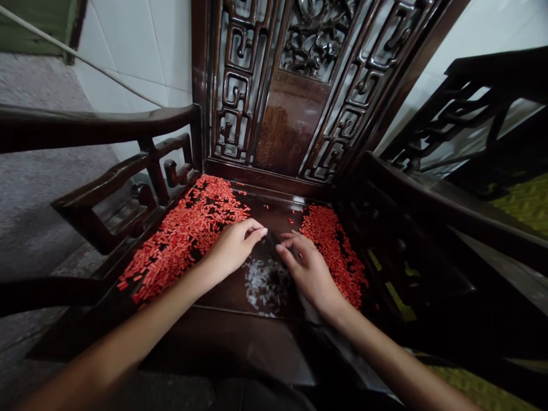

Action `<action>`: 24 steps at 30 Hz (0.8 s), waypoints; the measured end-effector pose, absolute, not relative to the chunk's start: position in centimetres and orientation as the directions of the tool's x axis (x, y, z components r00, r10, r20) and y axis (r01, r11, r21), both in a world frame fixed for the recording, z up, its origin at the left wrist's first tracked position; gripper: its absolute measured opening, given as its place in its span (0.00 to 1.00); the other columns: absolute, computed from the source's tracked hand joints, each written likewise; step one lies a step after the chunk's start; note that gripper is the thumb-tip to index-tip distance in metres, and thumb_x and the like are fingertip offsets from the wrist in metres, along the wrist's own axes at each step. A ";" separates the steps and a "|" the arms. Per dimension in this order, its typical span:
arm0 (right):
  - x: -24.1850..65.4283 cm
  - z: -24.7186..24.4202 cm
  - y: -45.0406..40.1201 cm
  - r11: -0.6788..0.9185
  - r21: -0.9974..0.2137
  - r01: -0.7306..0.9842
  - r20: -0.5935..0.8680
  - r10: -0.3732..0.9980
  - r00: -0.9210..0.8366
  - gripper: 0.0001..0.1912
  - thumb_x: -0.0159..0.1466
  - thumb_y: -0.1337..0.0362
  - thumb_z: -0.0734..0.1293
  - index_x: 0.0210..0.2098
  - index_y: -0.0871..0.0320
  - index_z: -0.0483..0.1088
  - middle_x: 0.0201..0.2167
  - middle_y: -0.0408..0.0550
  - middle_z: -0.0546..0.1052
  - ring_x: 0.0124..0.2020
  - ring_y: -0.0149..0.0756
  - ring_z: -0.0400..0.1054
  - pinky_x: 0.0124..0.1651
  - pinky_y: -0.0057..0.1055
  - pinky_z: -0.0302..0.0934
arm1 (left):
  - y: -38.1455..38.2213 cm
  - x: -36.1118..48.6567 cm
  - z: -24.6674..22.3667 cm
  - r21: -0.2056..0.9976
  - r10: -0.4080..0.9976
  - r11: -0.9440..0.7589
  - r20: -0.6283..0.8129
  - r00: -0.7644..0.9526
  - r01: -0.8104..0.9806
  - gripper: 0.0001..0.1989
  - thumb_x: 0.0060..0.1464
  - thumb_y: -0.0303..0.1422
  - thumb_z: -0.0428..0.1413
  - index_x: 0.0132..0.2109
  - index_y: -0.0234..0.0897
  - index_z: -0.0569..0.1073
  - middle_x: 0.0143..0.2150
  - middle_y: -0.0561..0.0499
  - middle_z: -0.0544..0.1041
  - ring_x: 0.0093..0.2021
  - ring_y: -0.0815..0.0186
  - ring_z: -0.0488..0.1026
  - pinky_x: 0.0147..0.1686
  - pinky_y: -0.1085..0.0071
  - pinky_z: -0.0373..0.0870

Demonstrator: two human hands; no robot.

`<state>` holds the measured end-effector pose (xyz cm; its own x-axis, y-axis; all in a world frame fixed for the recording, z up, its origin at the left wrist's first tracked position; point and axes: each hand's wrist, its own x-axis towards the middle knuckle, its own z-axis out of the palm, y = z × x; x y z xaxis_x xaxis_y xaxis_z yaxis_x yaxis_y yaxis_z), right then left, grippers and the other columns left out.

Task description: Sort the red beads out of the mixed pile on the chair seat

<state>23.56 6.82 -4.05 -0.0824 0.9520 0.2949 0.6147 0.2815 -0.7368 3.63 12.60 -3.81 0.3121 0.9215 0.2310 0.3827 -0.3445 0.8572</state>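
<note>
My left hand [235, 242] is closed in a pinch above the chair seat, thumb against forefinger; whatever sits in the pinch is too small to make out. Facing it, my right hand [310, 271] also has thumb and fingertips drawn together, with anything between them too small to name. Below and between both hands lies a pile of small whitish translucent pieces [265, 285]. A wide spread of small red pieces [171, 245] covers the seat on the left, and a second red heap [329, 245] lies at the right, partly behind my right hand.
The dark wooden seat [240, 337] belongs to a chair with a carved openwork back [286, 125]. Armrests rise at the left [107, 125] and right [449, 217]. Another dark carved piece of furniture [479, 108] stands at the right, near a yellow textured surface [522, 202].
</note>
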 end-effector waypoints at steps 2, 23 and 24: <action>23.1 -3.4 6.7 0.257 -0.805 0.534 0.272 0.961 -0.052 0.13 0.72 0.53 0.63 0.40 0.54 0.73 0.48 0.50 0.78 0.53 0.44 0.71 0.58 0.41 0.62 | 12.1 4.3 -3.9 0.933 0.933 -0.255 0.168 0.320 0.253 0.13 0.64 0.41 0.54 0.36 0.37 0.76 0.30 0.53 0.75 0.32 0.66 0.71 0.34 0.71 0.64; 21.8 -1.8 6.7 0.032 -0.999 -0.040 0.035 0.997 -0.069 0.17 0.64 0.47 0.71 0.38 0.54 0.70 0.29 0.42 0.77 0.30 0.35 0.73 0.41 0.34 0.68 | 10.6 5.6 -3.2 0.990 0.940 -0.066 0.105 0.324 -0.128 0.13 0.62 0.40 0.58 0.38 0.34 0.79 0.28 0.53 0.73 0.30 0.68 0.69 0.35 0.71 0.65; 21.9 -1.8 6.7 0.025 -0.998 -0.061 0.029 0.997 -0.069 0.17 0.64 0.48 0.72 0.38 0.54 0.69 0.30 0.43 0.78 0.31 0.36 0.74 0.43 0.36 0.69 | 10.5 5.6 -3.1 0.989 0.936 -0.061 0.102 0.336 -0.132 0.13 0.62 0.40 0.58 0.37 0.34 0.79 0.28 0.53 0.73 0.30 0.68 0.69 0.35 0.71 0.66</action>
<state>21.86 6.71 -1.82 -0.0693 0.9972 0.0293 -0.0610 0.0251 -0.9978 5.64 10.49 -3.10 0.3358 0.9364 0.1023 -0.1317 -0.0609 0.9894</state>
